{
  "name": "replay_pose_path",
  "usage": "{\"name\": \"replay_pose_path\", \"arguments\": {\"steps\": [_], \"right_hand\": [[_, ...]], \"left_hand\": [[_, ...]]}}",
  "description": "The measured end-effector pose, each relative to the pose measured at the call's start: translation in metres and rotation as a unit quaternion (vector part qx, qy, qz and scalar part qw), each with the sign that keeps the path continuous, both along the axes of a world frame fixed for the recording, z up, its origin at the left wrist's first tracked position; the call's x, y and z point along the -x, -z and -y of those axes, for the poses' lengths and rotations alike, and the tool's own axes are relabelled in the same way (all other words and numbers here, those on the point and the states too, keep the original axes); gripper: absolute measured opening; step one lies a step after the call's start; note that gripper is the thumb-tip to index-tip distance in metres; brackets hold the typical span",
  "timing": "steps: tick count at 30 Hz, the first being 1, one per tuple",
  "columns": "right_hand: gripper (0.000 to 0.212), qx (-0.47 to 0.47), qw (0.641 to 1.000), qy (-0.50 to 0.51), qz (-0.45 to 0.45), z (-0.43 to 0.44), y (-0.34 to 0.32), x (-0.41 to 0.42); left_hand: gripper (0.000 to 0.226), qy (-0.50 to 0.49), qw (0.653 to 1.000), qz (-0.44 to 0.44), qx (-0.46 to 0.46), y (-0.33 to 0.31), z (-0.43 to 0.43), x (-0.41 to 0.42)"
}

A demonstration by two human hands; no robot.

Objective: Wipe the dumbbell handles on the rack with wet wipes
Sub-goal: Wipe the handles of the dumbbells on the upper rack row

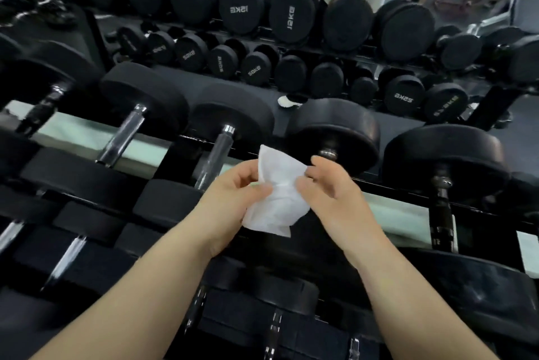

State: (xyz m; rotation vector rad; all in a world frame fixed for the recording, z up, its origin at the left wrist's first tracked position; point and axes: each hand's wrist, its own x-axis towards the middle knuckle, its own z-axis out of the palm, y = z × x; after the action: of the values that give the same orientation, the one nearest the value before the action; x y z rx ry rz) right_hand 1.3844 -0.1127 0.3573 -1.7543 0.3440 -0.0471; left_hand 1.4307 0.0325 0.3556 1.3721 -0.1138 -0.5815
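Note:
A white wet wipe (277, 196) hangs spread between both hands above the dumbbell rack (408, 208). My left hand (236, 199) pinches its left edge with thumb and fingers. My right hand (329, 190) grips its right edge. Black dumbbells with chrome handles lie in a row on the top tier: one handle (214, 155) just left of the wipe, another (124, 135) further left, and one (442, 208) at the right. The dumbbell (335, 129) behind the wipe has its handle mostly hidden by my right hand.
A mirror (320, 38) behind the rack reflects rows of black dumbbells and a person holding a wipe. More dumbbells (274, 327) sit on the lower tier below my forearms. A pale green strip (140, 152) runs along behind the top tier.

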Motion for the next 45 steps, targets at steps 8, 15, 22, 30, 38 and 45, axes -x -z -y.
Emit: {"name": "replay_pose_path", "arguments": {"steps": [8,15,22,30,38,45], "right_hand": [[0.013,0.020,0.991,-0.106,-0.081,-0.061,0.001,-0.027],[0.014,-0.022,0.995,0.044,-0.087,-0.109,0.013,-0.057],[0.021,0.059,0.970,0.235,0.008,-0.110,0.000,-0.076],[0.019,0.370,0.927,0.052,-0.020,-0.119,0.046,-0.141],[0.033,0.360,0.932,-0.024,-0.042,-0.117,0.063,-0.163],[0.016,0.409,0.875,-0.242,-0.096,-0.123,0.062,-0.142]], "left_hand": [[0.032,-0.110,0.975,0.163,-0.100,0.009,-0.058,-0.014],[0.033,-0.070,0.940,0.274,-0.189,0.033,-0.129,-0.061],[0.030,-0.003,0.891,0.399,-0.217,0.073,-0.137,-0.081],[0.007,-0.045,0.877,0.455,-0.146,0.088,-0.135,-0.088],[0.007,-0.056,0.868,0.470,-0.147,0.093,-0.134,-0.088],[0.007,-0.064,0.867,0.472,-0.148,0.093,-0.134,-0.088]]}}
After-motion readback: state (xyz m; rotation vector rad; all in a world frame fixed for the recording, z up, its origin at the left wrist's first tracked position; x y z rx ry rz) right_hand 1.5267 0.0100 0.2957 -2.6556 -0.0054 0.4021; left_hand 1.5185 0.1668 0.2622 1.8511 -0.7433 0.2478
